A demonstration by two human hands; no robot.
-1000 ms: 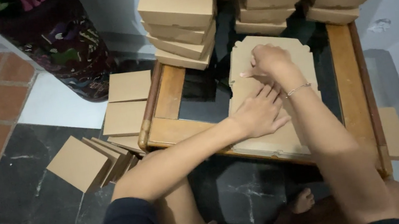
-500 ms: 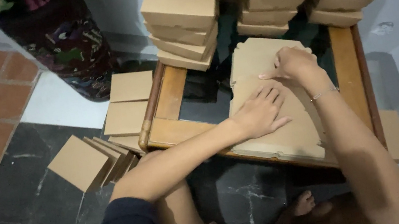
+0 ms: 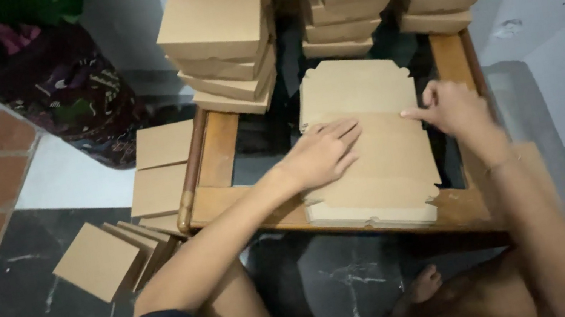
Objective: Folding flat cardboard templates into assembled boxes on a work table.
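Observation:
A stack of flat brown cardboard box blanks (image 3: pixel 375 166) lies on a low wooden-framed glass table (image 3: pixel 217 154). My left hand (image 3: pixel 324 153) rests flat, fingers spread, on the left part of the top blank. At the blank's right edge my right hand (image 3: pixel 451 107) presses down with fingers curled and the index finger pointing left. Neither hand grips anything.
Stacks of folded brown boxes (image 3: pixel 220 35) stand at the table's far end. More flat cardboard pieces (image 3: pixel 104 257) lie on the dark floor to the left, and two others (image 3: pixel 165 163) sit beside the table. A dark patterned pot (image 3: pixel 68 87) stands at far left. My bare foot (image 3: pixel 422 284) shows under the table.
My right hand has slid from the far middle of the top blank toward its right edge. My left hand stays pressed on the blank. The camera has moved closer.

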